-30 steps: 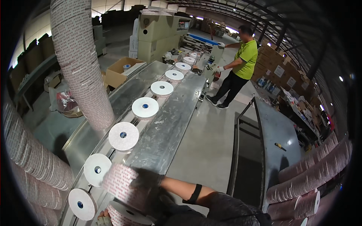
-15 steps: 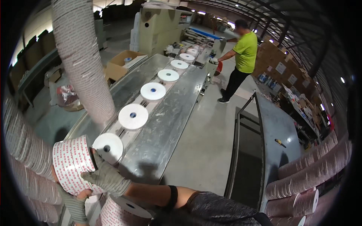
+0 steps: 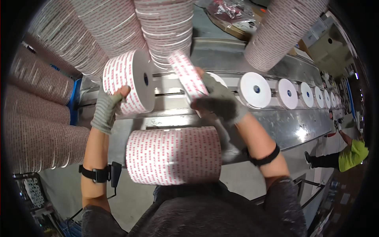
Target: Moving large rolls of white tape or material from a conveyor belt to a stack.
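My left hand (image 3: 108,106), in a grey fingerless glove, is closed on a short stack of rolls (image 3: 122,79) of white strip with red print, tilted on its side. Its flat white face and dark core point right. My right hand (image 3: 221,98), gloved too, grips a roll (image 3: 185,75) of the same printed strip, held edge-on and apart from the stack. A white roll on the conveyor is partly hidden behind this hand. Close to my body, a wider stack of rolls (image 3: 173,156) lies on its side at the conveyor's near edge.
White rolls (image 3: 255,90) with blue cores lie in a row along the metal conveyor (image 3: 284,120), running right. Tall stacks of printed rolls (image 3: 164,27) stand behind it, and more lie at left. A leaning column of rolls (image 3: 284,31) rises far right. A person (image 3: 351,154) in yellow-green stands at far right.
My view has swung left and down. Both hands were on one short stack; now my left hand holds a stack and my right hand a roll, with a gap between them.
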### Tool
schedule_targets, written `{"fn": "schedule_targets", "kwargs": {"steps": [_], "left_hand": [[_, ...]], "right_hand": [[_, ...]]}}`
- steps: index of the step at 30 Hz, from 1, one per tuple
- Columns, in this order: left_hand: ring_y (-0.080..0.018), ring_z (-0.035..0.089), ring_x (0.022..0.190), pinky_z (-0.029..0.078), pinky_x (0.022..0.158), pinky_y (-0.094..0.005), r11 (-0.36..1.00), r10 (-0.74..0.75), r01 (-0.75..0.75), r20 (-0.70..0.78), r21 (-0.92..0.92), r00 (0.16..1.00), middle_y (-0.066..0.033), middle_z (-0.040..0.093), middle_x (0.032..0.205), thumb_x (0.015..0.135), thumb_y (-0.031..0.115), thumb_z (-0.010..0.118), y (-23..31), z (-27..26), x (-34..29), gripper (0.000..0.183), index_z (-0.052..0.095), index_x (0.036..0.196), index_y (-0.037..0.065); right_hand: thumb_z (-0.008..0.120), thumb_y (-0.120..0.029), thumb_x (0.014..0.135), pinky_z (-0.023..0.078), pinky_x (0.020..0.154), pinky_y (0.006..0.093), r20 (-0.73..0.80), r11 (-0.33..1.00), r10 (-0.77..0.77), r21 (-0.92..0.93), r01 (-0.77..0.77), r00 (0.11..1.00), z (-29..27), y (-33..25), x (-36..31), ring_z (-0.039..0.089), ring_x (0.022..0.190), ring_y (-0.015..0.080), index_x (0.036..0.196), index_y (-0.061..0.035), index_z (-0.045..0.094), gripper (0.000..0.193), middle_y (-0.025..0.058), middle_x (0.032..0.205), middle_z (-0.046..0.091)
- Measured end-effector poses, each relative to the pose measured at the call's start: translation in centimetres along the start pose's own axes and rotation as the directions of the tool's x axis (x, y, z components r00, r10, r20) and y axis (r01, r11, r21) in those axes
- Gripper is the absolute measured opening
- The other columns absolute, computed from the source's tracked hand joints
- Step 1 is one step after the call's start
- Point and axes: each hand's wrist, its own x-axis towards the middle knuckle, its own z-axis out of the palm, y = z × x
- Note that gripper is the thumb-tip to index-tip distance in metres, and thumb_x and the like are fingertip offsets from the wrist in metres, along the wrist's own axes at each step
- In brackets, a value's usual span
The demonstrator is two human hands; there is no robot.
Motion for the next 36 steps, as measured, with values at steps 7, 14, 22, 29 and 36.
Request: {"fn": "schedule_targets", "kwargs": {"steps": [7, 14, 22, 29, 36], "left_hand": [[-0.0182, 0.063, 0.093, 0.052, 0.082, -0.0319, 0.991, -0.107, 0.085, -0.217, -0.105, 0.97, -0.0109, 0.064, 0.113, 0.07, 0.014, 0.086, -2.0, -1.6, -3.0, 0.072, 0.049, 0.13, 0.0], [-0.0208, 0.06, 0.105, 0.048, 0.091, -0.0335, 0.994, -0.106, 0.095, -0.342, -0.048, 0.934, -0.0114, 0.061, 0.122, 0.077, 0.02, 0.082, -2.0, -2.2, -4.0, 0.074, 0.044, 0.136, -0.002], [-0.0162, 0.061, 0.09, 0.051, 0.081, -0.0311, 0.91, -0.329, 0.266, -0.163, -0.316, 0.93, -0.0079, 0.064, 0.104, 0.098, 0.036, 0.053, -7.1, -10.3, -4.3, 0.044, 0.059, 0.123, 0.001], [-0.0258, 0.056, 0.115, 0.046, 0.098, -0.0394, 0.936, -0.227, 0.147, -0.228, -0.321, 0.947, -0.0159, 0.053, 0.131, 0.098, 0.041, 0.048, -5.3, -11.9, -4.1, 0.061, 0.038, 0.141, -0.001], [-0.0259, 0.055, 0.115, 0.047, 0.096, -0.0404, 0.939, -0.216, 0.13, -0.249, -0.319, 0.944, -0.0162, 0.05, 0.133, 0.098, 0.041, 0.049, -6.2, -10.4, -2.3, 0.064, 0.033, 0.144, -0.001]], "right_hand": [[0.08, -0.041, 0.064, 0.051, 0.082, 0.0424, 0.284, 0.26, -0.017, -0.924, 0.279, 0.959, 2.8, 10.5, 9.3, 0.059, 0.101, 0.0285, 0.137, -0.0025, 0.044, 0.09, 0.0228, 0.113, 0.056], [0.074, -0.057, 0.068, 0.046, 0.097, 0.0429, 0.315, 0.413, -0.07, -0.855, 0.315, 0.946, 7.8, 10.3, 13.6, 0.055, 0.11, 0.0365, 0.118, 0.0004, 0.062, 0.077, 0.025, 0.116, 0.057], [0.067, -0.065, 0.073, 0.016, 0.117, 0.0457, 0.366, 0.766, -0.017, -0.593, 0.247, 0.93, 15.2, 9.6, 16.1, 0.015, 0.143, 0.0432, 0.148, 0.0081, 0.016, 0.116, 0.032, 0.152, 0.016], [0.081, -0.056, 0.055, 0.035, 0.108, 0.0448, 0.271, 0.18, 0.181, -0.954, 0.239, 0.945, 12.6, 15.2, 17.5, 0.044, 0.125, 0.0395, 0.144, -0.0007, 0.034, 0.114, 0.0234, 0.138, 0.044], [0.069, -0.072, 0.061, 0.027, 0.113, 0.0505, 0.29, 0.587, 0.365, -0.809, 0.023, 0.885, 15.6, 10.5, 19.0, 0.033, 0.135, 0.0398, 0.148, -0.0023, 0.029, 0.118, 0.027, 0.145, 0.034]]}}
